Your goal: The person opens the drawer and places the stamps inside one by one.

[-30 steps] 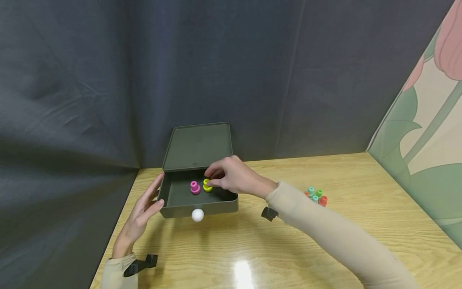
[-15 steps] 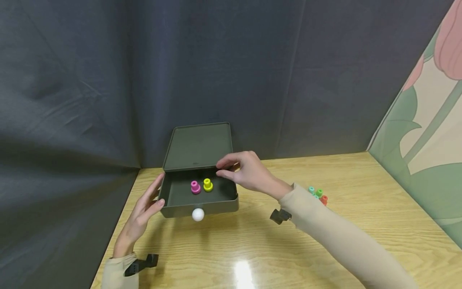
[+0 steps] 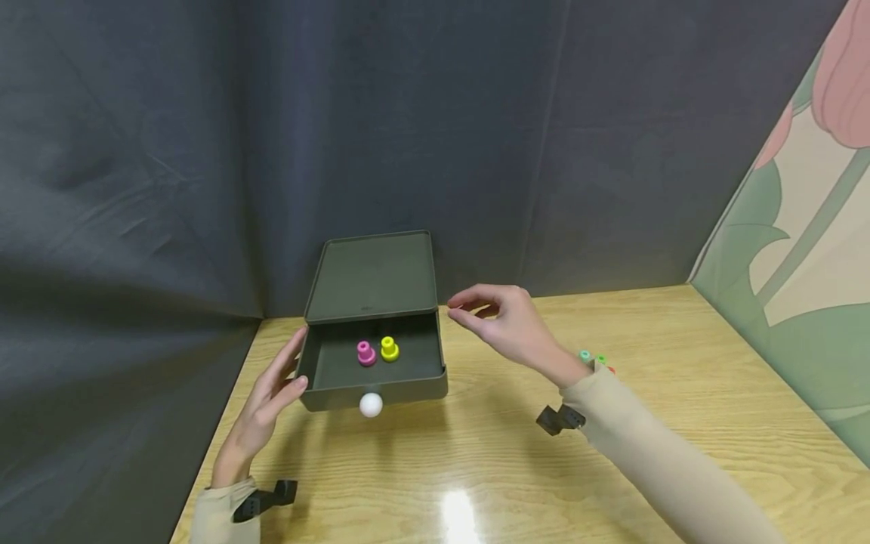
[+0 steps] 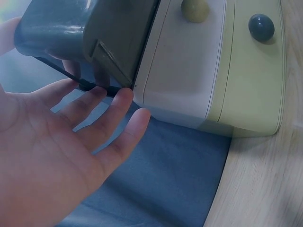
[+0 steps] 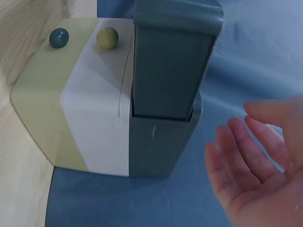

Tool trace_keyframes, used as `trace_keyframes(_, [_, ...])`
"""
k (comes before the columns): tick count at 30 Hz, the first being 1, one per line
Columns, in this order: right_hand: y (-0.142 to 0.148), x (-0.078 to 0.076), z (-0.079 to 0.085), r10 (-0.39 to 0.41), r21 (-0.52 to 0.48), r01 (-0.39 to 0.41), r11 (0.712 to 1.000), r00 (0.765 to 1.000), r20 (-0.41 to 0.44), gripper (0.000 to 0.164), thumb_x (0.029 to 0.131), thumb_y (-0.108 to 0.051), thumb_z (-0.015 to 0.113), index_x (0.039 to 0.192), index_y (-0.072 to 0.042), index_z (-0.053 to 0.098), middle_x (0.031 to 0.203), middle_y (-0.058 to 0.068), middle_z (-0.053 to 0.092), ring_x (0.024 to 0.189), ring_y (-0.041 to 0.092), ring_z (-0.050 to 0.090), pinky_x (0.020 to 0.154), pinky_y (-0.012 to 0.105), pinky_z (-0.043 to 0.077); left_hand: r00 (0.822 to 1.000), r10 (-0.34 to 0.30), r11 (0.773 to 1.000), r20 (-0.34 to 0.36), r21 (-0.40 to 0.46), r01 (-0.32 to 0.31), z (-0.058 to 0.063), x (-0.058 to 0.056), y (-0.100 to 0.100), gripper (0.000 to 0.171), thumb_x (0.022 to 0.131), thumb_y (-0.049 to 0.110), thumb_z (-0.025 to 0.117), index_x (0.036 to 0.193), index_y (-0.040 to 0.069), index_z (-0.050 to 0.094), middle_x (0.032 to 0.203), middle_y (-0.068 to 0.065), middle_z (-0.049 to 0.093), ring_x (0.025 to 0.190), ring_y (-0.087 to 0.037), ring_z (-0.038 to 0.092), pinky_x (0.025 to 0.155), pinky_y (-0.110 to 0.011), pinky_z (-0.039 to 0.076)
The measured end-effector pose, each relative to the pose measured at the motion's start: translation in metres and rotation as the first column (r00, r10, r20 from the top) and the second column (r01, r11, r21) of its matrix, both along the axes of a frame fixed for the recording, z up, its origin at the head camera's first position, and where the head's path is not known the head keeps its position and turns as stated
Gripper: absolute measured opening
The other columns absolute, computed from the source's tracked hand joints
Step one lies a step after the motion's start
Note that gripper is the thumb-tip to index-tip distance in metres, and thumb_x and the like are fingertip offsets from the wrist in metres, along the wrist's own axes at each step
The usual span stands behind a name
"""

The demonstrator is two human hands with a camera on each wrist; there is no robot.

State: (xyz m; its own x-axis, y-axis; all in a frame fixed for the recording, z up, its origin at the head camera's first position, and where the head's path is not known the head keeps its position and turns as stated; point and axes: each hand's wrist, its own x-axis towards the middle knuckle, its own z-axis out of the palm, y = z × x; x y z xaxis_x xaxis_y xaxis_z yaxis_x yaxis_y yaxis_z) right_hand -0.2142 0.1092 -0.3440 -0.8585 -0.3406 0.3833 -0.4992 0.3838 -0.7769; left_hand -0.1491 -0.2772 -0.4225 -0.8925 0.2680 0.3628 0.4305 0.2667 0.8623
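Note:
A dark grey drawer [image 3: 408,389] with a white knob [image 3: 371,405] is pulled out of a small chest [image 3: 374,276]. Inside it, a pink peg [image 3: 366,353] and a yellow peg [image 3: 390,349] stand side by side, wide ends down. My left hand [image 3: 261,408] rests against the drawer's left side, thumb by the front corner; in the left wrist view its fingers are spread and mostly straight. To the right of the chest, my right hand [image 3: 506,321] is in the air, fingers loosely bent, holding nothing in the right wrist view [image 5: 265,161].
Below the grey drawer are a white drawer [image 4: 184,61] with a yellowish knob and a pale yellow drawer [image 4: 253,71] with a dark knob. Several small pegs [image 3: 585,356] lie on the wooden table [image 3: 408,468], partly behind my right sleeve. A dark curtain [image 3: 408,136] hangs behind.
My right hand has let go of the yellow peg, left the drawer and moved right, past the chest's edge. The left hand and drawer stay put.

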Motion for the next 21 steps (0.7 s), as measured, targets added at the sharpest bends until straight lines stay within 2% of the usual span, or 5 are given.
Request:
trace_keyframes(5, [0.023, 0.006, -0.009, -0.082, -0.002, 0.082, 0.997, 0.996, 0.032, 0.013, 0.099, -0.019, 0.077, 0.111, -0.015, 0.082, 0.109, 0.002, 0.082, 0.096, 0.018, 0.076, 0.086, 0.033, 0.062, 1.0, 0.004, 1.0, -0.006, -0.002, -0.004, -0.001, 0.001, 0.0, 0.07, 0.106, 0.002, 0.045, 0.171, 0.013, 0.022, 0.178, -0.023, 0.014, 0.158, -0.048, 0.014, 0.113, -0.007, 0.03])
trace_keyframes(12, [0.054, 0.014, -0.025, -0.198, 0.027, 0.197, 0.98, 0.977, 0.081, 0.022, 0.103, -0.025, 0.073, 0.12, -0.012, 0.079, 0.118, 0.007, 0.081, 0.1, 0.024, 0.077, 0.083, 0.023, 0.059, 1.0, 0.002, 1.0, -0.025, 0.003, -0.002, -0.003, 0.001, -0.001, 0.07, 0.106, 0.001, 0.045, 0.171, 0.011, 0.022, 0.177, -0.025, 0.015, 0.156, 0.003, 0.024, 0.114, -0.007, 0.028])
trace_keyframes(15, [0.066, 0.014, -0.033, -0.237, 0.048, 0.234, 0.971, 0.969, 0.071, 0.026, 0.104, -0.027, 0.071, 0.122, -0.01, 0.079, 0.119, 0.008, 0.08, 0.104, 0.026, 0.077, 0.084, 0.02, 0.058, 0.999, 0.003, 1.0, -0.033, 0.004, -0.003, -0.004, 0.001, -0.001, 0.07, 0.106, 0.0, 0.045, 0.171, 0.01, 0.022, 0.176, -0.027, 0.015, 0.155, 0.006, 0.024, 0.115, -0.007, 0.027])
trace_keyframes(17, [0.075, 0.015, -0.038, -0.259, 0.062, 0.255, 0.965, 0.963, 0.077, 0.028, 0.104, -0.03, 0.071, 0.123, -0.011, 0.078, 0.12, 0.008, 0.079, 0.104, 0.026, 0.077, 0.077, 0.021, 0.059, 1.0, 0.006, 1.0, -0.03, 0.003, -0.006, -0.004, 0.001, -0.001, 0.069, 0.106, 0.001, 0.045, 0.171, 0.01, 0.023, 0.176, -0.027, 0.015, 0.154, 0.006, 0.025, 0.115, -0.007, 0.027])
trace_keyframes(21, [0.091, 0.016, -0.046, -0.286, 0.08, 0.28, 0.957, 0.956, 0.073, 0.029, 0.105, -0.032, 0.07, 0.124, -0.013, 0.078, 0.122, 0.008, 0.079, 0.103, 0.015, 0.076, 0.078, 0.018, 0.057, 1.0, 0.004, 1.0, -0.028, 0.0, -0.004, -0.003, 0.0, -0.001, 0.069, 0.106, 0.001, 0.045, 0.171, 0.011, 0.023, 0.177, -0.025, 0.016, 0.154, 0.006, 0.026, 0.115, -0.007, 0.028])
